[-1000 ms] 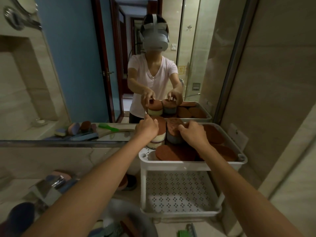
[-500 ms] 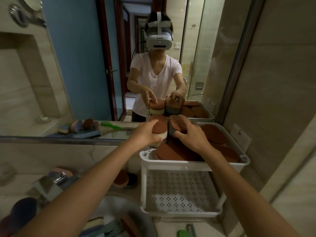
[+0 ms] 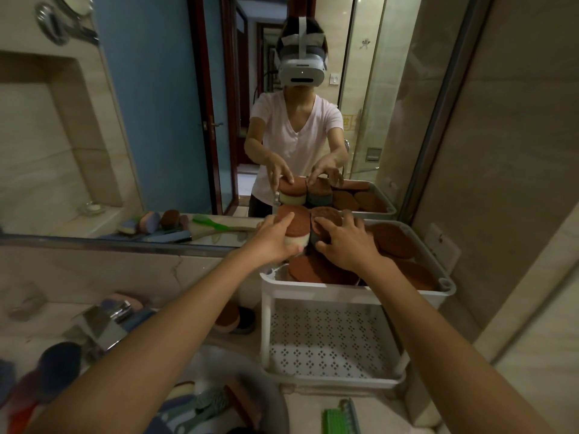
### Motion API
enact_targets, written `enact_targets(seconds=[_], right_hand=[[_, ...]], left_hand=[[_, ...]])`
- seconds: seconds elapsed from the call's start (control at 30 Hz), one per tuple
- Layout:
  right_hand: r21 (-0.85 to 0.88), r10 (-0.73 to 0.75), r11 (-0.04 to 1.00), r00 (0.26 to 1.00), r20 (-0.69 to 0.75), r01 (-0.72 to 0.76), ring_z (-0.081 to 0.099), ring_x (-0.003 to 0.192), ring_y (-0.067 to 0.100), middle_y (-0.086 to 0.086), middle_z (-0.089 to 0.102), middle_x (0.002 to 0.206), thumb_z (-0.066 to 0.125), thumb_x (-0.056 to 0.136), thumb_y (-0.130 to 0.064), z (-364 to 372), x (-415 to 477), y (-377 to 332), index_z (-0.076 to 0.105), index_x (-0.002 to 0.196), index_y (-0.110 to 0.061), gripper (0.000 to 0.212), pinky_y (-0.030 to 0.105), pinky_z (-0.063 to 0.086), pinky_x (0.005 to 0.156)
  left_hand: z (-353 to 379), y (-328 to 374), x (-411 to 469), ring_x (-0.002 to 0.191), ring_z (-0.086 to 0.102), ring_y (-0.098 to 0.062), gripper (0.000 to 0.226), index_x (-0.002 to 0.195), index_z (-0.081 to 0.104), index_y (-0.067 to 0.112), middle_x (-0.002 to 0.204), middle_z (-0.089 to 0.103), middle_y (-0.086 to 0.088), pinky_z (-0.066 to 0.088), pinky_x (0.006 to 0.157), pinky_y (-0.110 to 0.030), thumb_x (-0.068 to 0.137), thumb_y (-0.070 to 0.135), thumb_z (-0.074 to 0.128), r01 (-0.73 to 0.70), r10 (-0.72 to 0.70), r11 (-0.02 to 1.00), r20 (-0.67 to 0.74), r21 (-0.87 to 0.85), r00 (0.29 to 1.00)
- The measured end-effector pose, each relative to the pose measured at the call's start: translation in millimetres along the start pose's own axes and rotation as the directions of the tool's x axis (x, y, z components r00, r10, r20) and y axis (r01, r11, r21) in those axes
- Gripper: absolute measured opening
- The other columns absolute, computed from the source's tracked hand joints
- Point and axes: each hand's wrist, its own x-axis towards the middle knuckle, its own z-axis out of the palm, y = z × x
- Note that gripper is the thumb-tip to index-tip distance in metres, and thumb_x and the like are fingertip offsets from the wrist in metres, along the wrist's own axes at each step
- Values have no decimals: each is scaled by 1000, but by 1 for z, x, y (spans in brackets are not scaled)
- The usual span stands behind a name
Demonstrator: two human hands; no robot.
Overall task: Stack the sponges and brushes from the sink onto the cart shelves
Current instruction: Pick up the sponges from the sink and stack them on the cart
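Note:
A white cart stands on the counter against the mirror, its top shelf (image 3: 354, 290) filled with round red-brown-topped sponges (image 3: 395, 240). At the shelf's back left, my left hand (image 3: 272, 241) grips a sponge with a red top and cream body (image 3: 298, 227), fingers over the top. Right beside it, my right hand (image 3: 346, 243) holds a dark grey sponge with a brown top (image 3: 327, 217), fingers spread over it and thumb on its near side. The two sponges touch and stand on sponges beneath. The perforated lower shelf (image 3: 329, 339) holds nothing.
The sink (image 3: 200, 399) below my arms holds several sponges and brushes. A chrome faucet (image 3: 106, 321) stands at its left and dark sponges (image 3: 59, 361) lie further left. A red sponge (image 3: 230, 317) sits by the cart, a green brush (image 3: 336, 421) on the counter in front.
My right hand has laid the dark sponge flatter beside the cream one, and its fingers have spread over the top. My left hand's fingers now reach over its sponge.

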Motion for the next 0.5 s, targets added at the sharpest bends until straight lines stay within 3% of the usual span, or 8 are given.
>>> enact_targets(seconds=[0.07,0.13,0.27,0.37,0.43,0.5], right_hand=[[13,-10,1000,1000,-22,10,9,142,37,11,8,156,44,93,-43,-3,-3,-1,26,144,-35,55,56,16,113],[73,-25,997,989,-147,35,10,142,35,12,16,154,45,92,-37,-5,-8,-5,35,141,-30,50,54,15,114],[247,-116,941,906,-408,232,39,125,32,15,43,135,49,90,-19,-2,-27,-37,52,128,-12,39,38,33,104],[375,-159,845,848,-505,382,55,104,28,14,54,117,52,88,-9,13,-46,-82,60,116,-5,29,28,41,81],[445,-166,777,827,-537,445,58,96,28,16,58,109,52,85,-5,28,-61,-115,62,110,-2,27,31,45,77],[529,-183,713,851,-493,460,59,95,26,15,60,108,51,84,-4,52,-79,-155,63,108,-2,26,34,47,80]], left_hand=[[-7,3,-5,143,18,-29,87,150,9,25,155,12,-10,28,113,-40,83,37,63,12,-13,998,-20,-60,1000],[-14,5,-13,139,28,-27,81,150,15,21,152,22,-11,32,108,-36,85,32,62,-11,3,995,-92,-94,996],[-31,-4,-44,132,39,-24,52,141,36,14,145,38,-10,36,103,-33,91,21,51,-23,-18,989,-274,-145,962],[-40,-33,-76,120,51,-20,34,128,52,12,132,54,-7,39,90,-26,94,17,48,33,-131,964,-367,-263,921],[-39,-62,-101,111,57,-20,27,117,60,11,121,62,-8,39,85,-25,94,16,48,87,-237,929,-399,-359,886],[-32,-101,-131,101,61,-20,22,109,63,10,111,66,-8,41,84,-26,93,16,48,156,-334,891,-384,-426,861]])
